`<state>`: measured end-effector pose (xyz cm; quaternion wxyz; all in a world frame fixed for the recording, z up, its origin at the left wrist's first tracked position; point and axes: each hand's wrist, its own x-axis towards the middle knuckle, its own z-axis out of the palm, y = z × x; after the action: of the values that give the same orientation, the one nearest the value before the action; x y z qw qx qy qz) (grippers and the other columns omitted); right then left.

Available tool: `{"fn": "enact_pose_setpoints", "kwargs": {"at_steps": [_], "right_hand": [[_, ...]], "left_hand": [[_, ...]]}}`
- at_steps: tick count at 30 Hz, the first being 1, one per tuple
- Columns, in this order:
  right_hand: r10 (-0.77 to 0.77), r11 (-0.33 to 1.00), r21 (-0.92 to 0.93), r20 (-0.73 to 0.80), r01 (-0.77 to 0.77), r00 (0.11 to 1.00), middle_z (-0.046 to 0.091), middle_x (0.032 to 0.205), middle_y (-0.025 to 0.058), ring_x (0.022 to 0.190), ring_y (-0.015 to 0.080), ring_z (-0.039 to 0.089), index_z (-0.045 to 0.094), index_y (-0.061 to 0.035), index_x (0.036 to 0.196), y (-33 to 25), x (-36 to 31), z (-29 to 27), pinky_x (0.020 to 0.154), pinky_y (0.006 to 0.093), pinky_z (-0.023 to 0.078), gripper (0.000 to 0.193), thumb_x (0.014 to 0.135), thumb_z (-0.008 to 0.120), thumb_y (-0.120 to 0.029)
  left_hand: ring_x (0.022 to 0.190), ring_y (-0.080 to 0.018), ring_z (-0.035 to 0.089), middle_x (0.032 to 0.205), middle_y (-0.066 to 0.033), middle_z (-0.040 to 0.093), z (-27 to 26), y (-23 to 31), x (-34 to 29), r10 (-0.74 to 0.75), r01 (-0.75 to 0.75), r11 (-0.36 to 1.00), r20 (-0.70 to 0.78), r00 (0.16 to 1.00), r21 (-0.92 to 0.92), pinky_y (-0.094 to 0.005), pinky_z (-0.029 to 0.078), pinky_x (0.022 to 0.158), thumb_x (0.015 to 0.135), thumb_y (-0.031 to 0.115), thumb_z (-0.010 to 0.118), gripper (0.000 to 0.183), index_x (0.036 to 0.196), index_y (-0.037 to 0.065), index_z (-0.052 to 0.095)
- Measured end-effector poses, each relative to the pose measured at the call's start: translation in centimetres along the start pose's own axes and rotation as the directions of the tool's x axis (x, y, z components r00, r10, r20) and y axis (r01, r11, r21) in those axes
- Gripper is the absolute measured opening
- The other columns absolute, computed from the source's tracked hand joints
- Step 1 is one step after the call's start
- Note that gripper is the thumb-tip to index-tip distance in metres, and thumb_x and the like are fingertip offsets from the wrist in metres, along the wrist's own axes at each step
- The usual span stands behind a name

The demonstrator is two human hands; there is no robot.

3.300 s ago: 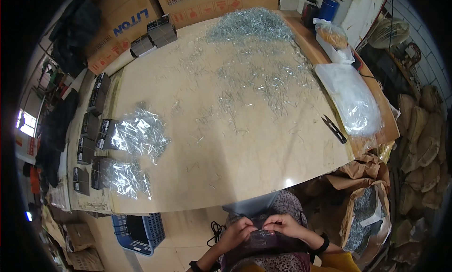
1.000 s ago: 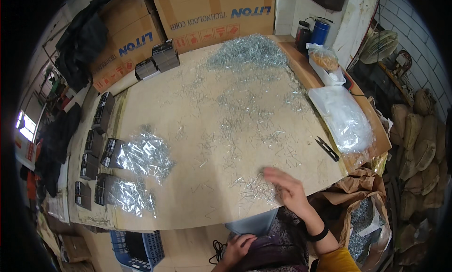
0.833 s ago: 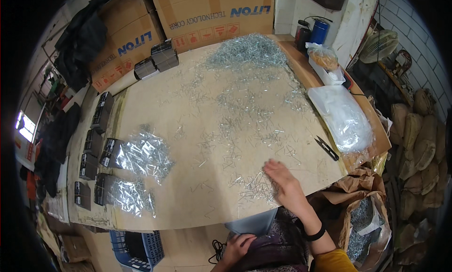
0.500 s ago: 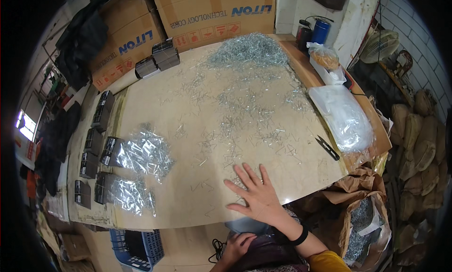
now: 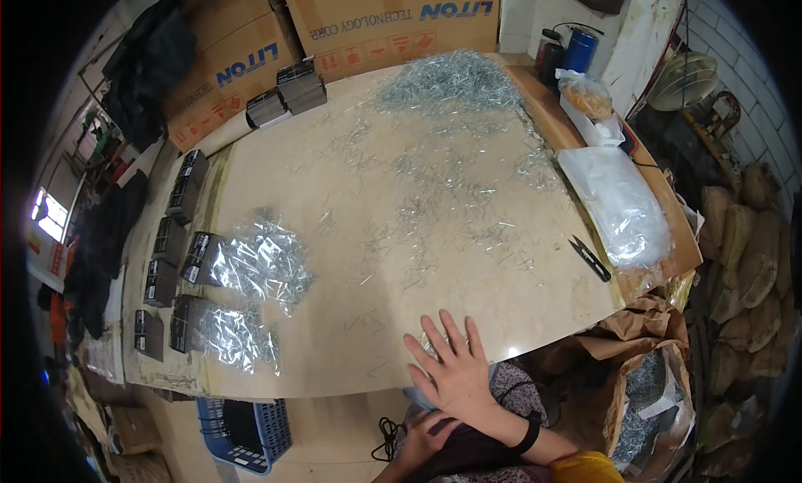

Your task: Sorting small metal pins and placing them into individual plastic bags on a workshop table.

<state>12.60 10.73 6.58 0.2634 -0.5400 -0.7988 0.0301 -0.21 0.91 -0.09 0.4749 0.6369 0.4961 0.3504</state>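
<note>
My right hand (image 5: 455, 370) lies palm down over the front edge of the table (image 5: 334, 341), its fingers spread. A few shiny bits (image 5: 430, 348) show between those fingers. Below the edge, close to my body, is my left hand (image 5: 428, 439), its fingers bent against a grey thing (image 5: 415, 396) that is mostly hidden. What it grips cannot be made out. Many small bent metal wires (image 5: 426, 216) are strewn over the tabletop. A large heap of wires (image 5: 451, 80) stands at the far side.
Clear plastic packets (image 5: 263, 261) and dark card stacks (image 5: 188, 186) line the left side. Black thread snips (image 5: 590, 259) and a plastic-wrapped bundle (image 5: 618, 207) are at the right. A paper sack of wires (image 5: 647, 408) stands front right, a blue basket (image 5: 242, 433) front left.
My right hand has drawn back toward me, from the tabletop to its front edge, fingers still spread. My left hand stays low near my body. The view has shifted slightly.
</note>
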Motion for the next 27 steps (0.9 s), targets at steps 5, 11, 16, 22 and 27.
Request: {"fn": "enact_pose_setpoints", "kwargs": {"at_steps": [5, 11, 16, 22, 27], "right_hand": [[-0.065, 0.984, 0.161, -0.073, 0.076, 0.995, 0.051, 0.140, 0.0107, 0.128, 0.0335, 0.048, 0.061, -0.0176, 0.127, 0.5, -2.7, 0.1, 0.109, 0.0538, 0.034, 0.047, 0.083, 0.069, -0.031], [-0.154, 0.943, 0.291, -0.052, 0.162, 0.987, 0.046, 0.143, 0.0136, 0.129, 0.0341, 0.046, 0.057, -0.0166, 0.131, 0.1, -0.1, -0.6, 0.108, 0.0560, 0.034, 0.055, 0.081, 0.072, -0.034], [-0.184, 0.945, 0.291, 0.092, 0.151, 0.979, 0.033, 0.152, 0.0132, 0.140, 0.0350, 0.030, 0.052, -0.0197, 0.137, -3.5, 5.6, 1.4, 0.113, 0.0596, 0.021, 0.064, 0.080, 0.071, -0.042], [-0.250, 0.952, 0.202, 0.076, 0.230, 0.965, 0.045, 0.144, 0.0106, 0.139, 0.0291, 0.034, 0.056, -0.0120, 0.131, -2.0, 5.3, 3.4, 0.114, 0.0501, 0.027, 0.048, 0.085, 0.066, -0.025], [-0.174, 0.970, 0.191, 0.097, 0.153, 0.980, 0.055, 0.136, 0.0065, 0.131, 0.0281, 0.048, 0.062, -0.0102, 0.124, 0.7, 1.0, -1.3, 0.108, 0.0437, 0.039, 0.036, 0.088, 0.064, -0.015]], "left_hand": [[0.086, -0.0300, 0.069, 0.094, -0.0154, 0.071, -0.3, -0.1, -0.4, 0.072, -0.070, 0.996, -0.040, 0.997, 0.047, -0.0360, 0.053, 0.080, 0.079, 0.008, 0.077, 0.019, 0.097, 0.003, 0.071], [0.087, -0.0292, 0.070, 0.097, -0.0152, 0.071, -0.2, -0.3, -0.4, 0.067, -0.068, 0.998, -0.032, 0.997, -0.008, -0.0350, 0.054, 0.080, 0.078, 0.006, 0.077, 0.020, 0.097, 0.001, 0.071], [0.090, -0.0267, 0.070, 0.098, -0.0143, 0.071, -0.4, 0.2, 0.1, 0.125, -0.124, 0.992, -0.047, 0.991, 0.035, -0.0337, 0.055, 0.079, 0.079, 0.006, 0.078, 0.020, 0.097, 0.001, 0.071], [0.082, -0.0267, 0.068, 0.097, -0.0132, 0.071, 0.3, -1.4, -0.3, 0.031, -0.033, 0.998, -0.038, 0.999, -0.058, -0.0346, 0.054, 0.076, 0.081, 0.006, 0.074, 0.016, 0.097, 0.003, 0.072], [0.078, -0.0229, 0.066, 0.096, -0.0035, 0.073, 0.0, -1.4, -0.5, 0.050, -0.050, 0.999, -0.013, 0.999, -0.011, -0.0325, 0.054, 0.074, 0.083, 0.009, 0.073, 0.013, 0.096, 0.007, 0.073]]}}
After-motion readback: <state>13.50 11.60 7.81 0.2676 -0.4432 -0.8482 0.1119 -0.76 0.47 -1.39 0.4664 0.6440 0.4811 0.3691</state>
